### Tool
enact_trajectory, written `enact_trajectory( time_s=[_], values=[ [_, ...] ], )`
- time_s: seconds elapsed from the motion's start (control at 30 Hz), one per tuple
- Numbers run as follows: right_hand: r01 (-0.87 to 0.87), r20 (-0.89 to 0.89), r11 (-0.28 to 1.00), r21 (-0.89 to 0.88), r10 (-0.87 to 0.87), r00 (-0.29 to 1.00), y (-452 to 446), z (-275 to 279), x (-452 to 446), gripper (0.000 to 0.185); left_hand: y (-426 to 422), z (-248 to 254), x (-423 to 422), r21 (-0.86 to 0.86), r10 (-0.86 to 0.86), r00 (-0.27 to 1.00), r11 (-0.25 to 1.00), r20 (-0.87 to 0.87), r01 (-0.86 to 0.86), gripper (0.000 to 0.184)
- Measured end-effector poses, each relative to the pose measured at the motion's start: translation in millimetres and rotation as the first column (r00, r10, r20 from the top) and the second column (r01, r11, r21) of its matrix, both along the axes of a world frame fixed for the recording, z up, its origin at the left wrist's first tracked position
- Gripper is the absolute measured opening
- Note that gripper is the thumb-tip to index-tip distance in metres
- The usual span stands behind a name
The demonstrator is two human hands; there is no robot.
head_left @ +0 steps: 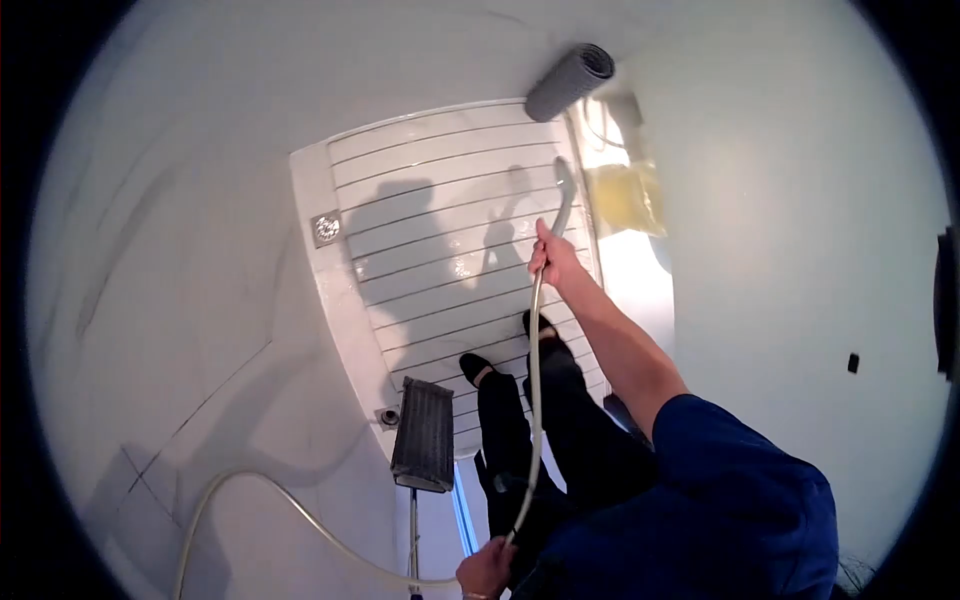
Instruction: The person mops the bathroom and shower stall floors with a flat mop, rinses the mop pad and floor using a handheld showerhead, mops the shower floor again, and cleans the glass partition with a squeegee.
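My right hand (556,257) is wrapped around the handle of a hand shower (563,190), held out over the wet floor with its head pointing away from me. From that handle a pale hose (535,400) runs down toward my body. Low in the view, my left hand (485,570) is closed around the hose near my hip. Beyond it the hose loops out to the left, by the wall. My feet, in dark shoes, stand on the white grooved floor (440,225). Any water spray is too faint to make out.
A rolled grey mat (570,82) stands at the far right corner. Two floor drains, one far (327,228) and one near (388,417), lie along the left edge. A dark dustpan-like head (424,435) on a pole is left of my legs. Something yellow (627,198) lies to the right.
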State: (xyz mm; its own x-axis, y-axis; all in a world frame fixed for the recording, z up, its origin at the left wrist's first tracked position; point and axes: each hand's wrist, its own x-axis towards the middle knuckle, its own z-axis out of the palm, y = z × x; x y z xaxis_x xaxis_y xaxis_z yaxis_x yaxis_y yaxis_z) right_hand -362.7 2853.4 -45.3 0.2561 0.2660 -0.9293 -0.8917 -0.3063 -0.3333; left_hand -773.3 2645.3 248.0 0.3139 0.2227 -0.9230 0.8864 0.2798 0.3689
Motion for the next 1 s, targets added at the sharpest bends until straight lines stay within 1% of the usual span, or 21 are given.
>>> enact_trajectory(
  time_s=[0.03,0.07,0.1,0.17,0.23,0.3,0.33,0.43,0.47,0.57,0.6,0.63,0.7,0.73,0.77,0.8,0.83,0.87,0.93,0.97,1.0],
  values=[
    [0.073,0.028,0.997,0.021,-0.074,0.997,20,6,-5,0.038,10,-3,8,0.032,0.015,0.997,0.999,-0.073,-0.012,0.028],
    [0.064,0.061,0.998,0.022,-0.065,0.996,38,12,-11,0.038,17,-5,14,0.065,0.033,0.989,0.998,-0.145,-0.024,0.027],
    [0.035,0.046,0.999,-0.006,-0.035,0.998,54,14,-15,0.037,18,-6,15,0.102,0.081,0.989,0.992,-0.122,-0.069,0.027],
    [-0.198,-0.117,0.98,0.005,0.197,0.973,68,-12,-9,0.036,20,-11,22,0.178,0.18,0.981,0.97,-0.074,-0.165,0.025],
    [-0.45,-0.195,0.893,-0.028,0.437,0.878,92,-3,-11,0.036,15,-16,29,0.119,0.198,0.976,0.975,-0.089,-0.187,0.024],
    [-0.538,-0.267,0.842,0.045,0.529,0.806,117,3,-15,0.036,18,-14,49,0.109,0.273,0.958,0.959,-0.09,-0.263,0.024],
    [-0.55,-0.172,0.835,0.029,0.546,0.82,134,5,-21,0.035,21,-11,61,0.164,0.297,0.951,0.946,-0.088,-0.28,0.025],
    [-0.45,0.025,0.885,0.121,0.45,0.893,189,2,-33,0.032,58,-1,106,0.271,0.429,0.895,0.882,-0.122,-0.386,0.026],
    [-0.421,0.018,0.894,0.153,0.423,0.906,211,2,-31,0.032,65,-4,118,0.323,0.51,0.857,0.826,-0.08,-0.461,0.023],
    [-0.406,0.037,0.898,0.167,0.406,0.913,275,15,-40,0.033,96,-6,159,0.466,0.674,0.733,0.681,-0.095,-0.565,0.023],
    [-0.481,0.053,0.866,0.139,0.479,0.876,288,19,-43,0.031,102,-7,167,0.422,0.698,0.711,0.672,-0.088,-0.608,0.023],
    [-0.596,0.141,0.796,0.109,0.581,0.802,297,25,-48,0.029,114,-4,176,0.388,0.697,0.702,0.693,-0.146,-0.607,0.023],
    [-0.783,0.298,0.621,0.032,0.742,0.601,302,39,-57,0.025,113,-9,192,0.394,0.739,0.657,0.654,-0.15,-0.646,0.022],
    [-0.916,0.434,0.395,0.069,0.815,0.384,299,43,-58,0.023,113,-13,208,0.365,0.787,0.604,0.604,-0.129,-0.709,0.022],
    [-0.943,0.488,0.332,0.021,0.82,0.299,294,51,-66,0.024,115,-24,213,0.337,0.808,0.581,0.575,-0.095,-0.745,0.021],
    [-0.963,0.541,0.268,-0.025,0.814,0.213,289,61,-75,0.026,110,-32,223,0.368,0.864,0.502,0.482,-0.049,-0.795,0.022],
    [-0.976,0.59,0.205,-0.068,0.798,0.126,283,67,-82,0.027,105,-48,234,0.302,0.819,0.561,0.569,-0.122,-0.765,0.023],
    [-0.991,0.692,0.084,-0.101,0.722,-0.009,274,72,-90,0.029,95,-57,246,0.333,0.83,0.548,0.548,-0.103,-0.768,0.024],
    [-0.971,0.85,-0.137,-0.195,0.471,-0.237,258,73,-109,0.034,101,-69,254,0.388,0.869,0.487,0.478,-0.084,-0.788,0.025],
    [-0.918,0.833,-0.291,-0.271,0.406,-0.375,253,76,-117,0.035,100,-72,261,0.406,0.894,0.441,0.434,-0.081,-0.804,0.025],
    [-0.833,0.806,-0.432,-0.346,0.318,-0.499,249,82,-129,0.036,92,-84,275,0.404,0.975,0.222,0.211,-0.022,-0.89,0.026]
  ],
)
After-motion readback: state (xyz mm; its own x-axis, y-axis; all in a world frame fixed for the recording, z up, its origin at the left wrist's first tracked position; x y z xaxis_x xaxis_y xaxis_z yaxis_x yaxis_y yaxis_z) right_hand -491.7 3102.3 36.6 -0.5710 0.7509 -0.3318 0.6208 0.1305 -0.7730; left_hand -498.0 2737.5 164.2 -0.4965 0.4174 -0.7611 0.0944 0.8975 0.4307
